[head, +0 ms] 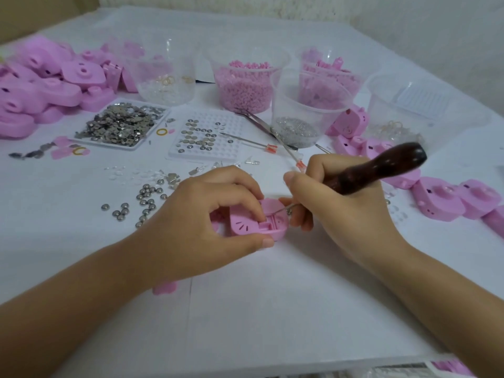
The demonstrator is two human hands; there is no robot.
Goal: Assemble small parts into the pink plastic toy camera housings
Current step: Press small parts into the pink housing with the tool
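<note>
Housing: we see one pink housing (252, 223) lying on the white tabletop (272, 296), held between our two hands with its open compartment facing up.
Left hand: our left hand (207, 214) pinches the housing, thumb along the near edge and curled fingers over the far side.
Right hand: our right hand (335, 214) grips a wooden-handled pick (381, 170) like a pen, fingers wrapped low on the handle.
Tool tip: the thin metal shaft slants down from the right hand into the housing's recess; we cannot tell what it touches there.
Handling: we judge the housing to be light, stiff, hollow plastic, smooth enough to skate on the tabletop under a poke, with thin inner ribs that could snap.
Where to hold: we would take it by the outer walls, thumb against fingers, leaving the compartment clear.
Small parts: round metal discs (144, 199) lie loose just left of the left hand; we judge them slippery and easily scattered.
Beyond the hands: clear plastic cups (245, 85) of pink and metal pieces stand well apart.
</note>
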